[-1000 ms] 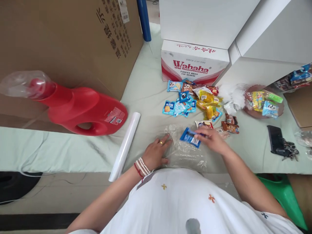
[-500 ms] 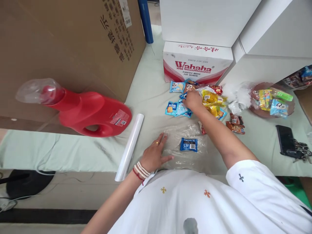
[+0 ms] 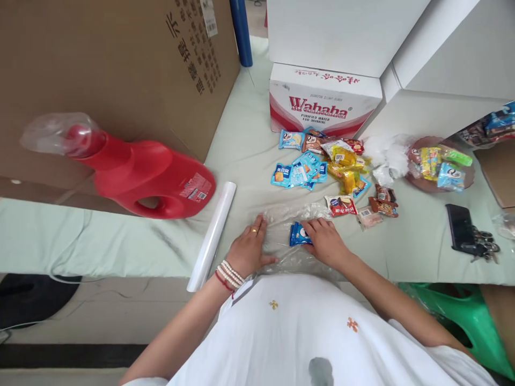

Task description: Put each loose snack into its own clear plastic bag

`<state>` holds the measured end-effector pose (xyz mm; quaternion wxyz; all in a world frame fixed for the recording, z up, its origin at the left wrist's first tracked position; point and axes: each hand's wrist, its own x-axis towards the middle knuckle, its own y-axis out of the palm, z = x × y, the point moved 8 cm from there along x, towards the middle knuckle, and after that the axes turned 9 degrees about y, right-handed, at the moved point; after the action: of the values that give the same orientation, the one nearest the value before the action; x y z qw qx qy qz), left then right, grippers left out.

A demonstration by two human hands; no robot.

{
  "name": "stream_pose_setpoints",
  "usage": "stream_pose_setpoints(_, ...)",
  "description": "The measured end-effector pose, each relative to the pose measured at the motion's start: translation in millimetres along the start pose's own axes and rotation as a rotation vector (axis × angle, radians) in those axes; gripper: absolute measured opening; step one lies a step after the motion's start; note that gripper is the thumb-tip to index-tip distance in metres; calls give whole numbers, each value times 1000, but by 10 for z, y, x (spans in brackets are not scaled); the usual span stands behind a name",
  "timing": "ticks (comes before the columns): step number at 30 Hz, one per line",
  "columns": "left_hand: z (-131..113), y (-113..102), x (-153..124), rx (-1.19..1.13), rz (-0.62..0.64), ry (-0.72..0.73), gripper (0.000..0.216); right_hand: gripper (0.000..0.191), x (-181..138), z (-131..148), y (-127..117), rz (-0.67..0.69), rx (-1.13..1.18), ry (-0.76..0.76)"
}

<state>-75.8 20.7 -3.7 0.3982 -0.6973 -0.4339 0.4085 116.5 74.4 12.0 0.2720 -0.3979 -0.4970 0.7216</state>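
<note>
A sheet of clear plastic film (image 3: 281,214) lies on the cloth in front of me. My left hand (image 3: 248,250) rests flat on the film's left edge with its fingers spread. Over the middle of the sheet, my right hand (image 3: 328,242) grips a small blue snack packet (image 3: 298,234) between fingers and thumb. Its fingers cover the packet's right part, and whether another packet is under it I cannot tell. A red and white snack packet (image 3: 340,205) lies just beyond the right hand. Further back are light blue packets (image 3: 302,170) and yellow packets (image 3: 346,169).
A red detergent jug (image 3: 161,179) and a white roll (image 3: 213,236) lie to the left, before a large cardboard box (image 3: 120,69). A Wahaba-style water carton, printed Wahaha (image 3: 322,102), stands behind. At right are a snack plate (image 3: 422,185), a phone (image 3: 459,228) and keys (image 3: 486,244).
My right hand has come back from the snack pile to the film with a blue packet, over where another blue packet lay. My left hand has stayed on the film.
</note>
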Motion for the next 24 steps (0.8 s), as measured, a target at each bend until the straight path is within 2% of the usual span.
stream_pose_setpoints(3,-9,-5,-8,23,-12,-32,109,57,-11,-189,-97,-38,79,38)
stream_pose_setpoints(6,-13,6,5,21,-2,-57,110,57,-63,-416,-381,-117,240,42)
stream_pose_setpoints(8,-10,14,9,17,-6,-67,112,58,-92,-428,-577,-175,313,3)
stream_pose_setpoints(10,2,26,-5,11,-21,-72,113,58,-89,-304,-672,-195,317,-35)
stream_pose_setpoints(12,20,41,-45,-1,-49,-74,115,57,-51,-88,-615,-161,247,-59)
stream_pose_setpoints(16,51,-20,-216,30,-209,-84,116,53,23,283,-217,-36,28,-65)
stream_pose_setpoints(18,-38,-89,-316,114,-325,17,98,52,15,321,-58,-17,-32,-51)
stream_pose_setpoints(20,-234,-105,-399,199,-393,245,71,53,-23,279,23,-25,-50,-42)
stream_pose_setpoints(22,-407,-58,-459,225,-388,470,60,54,-71,210,64,-25,-52,-41)
stream_pose_setpoints(24,-443,-19,-450,185,-347,536,54,55,-104,156,103,-9,-53,-39)
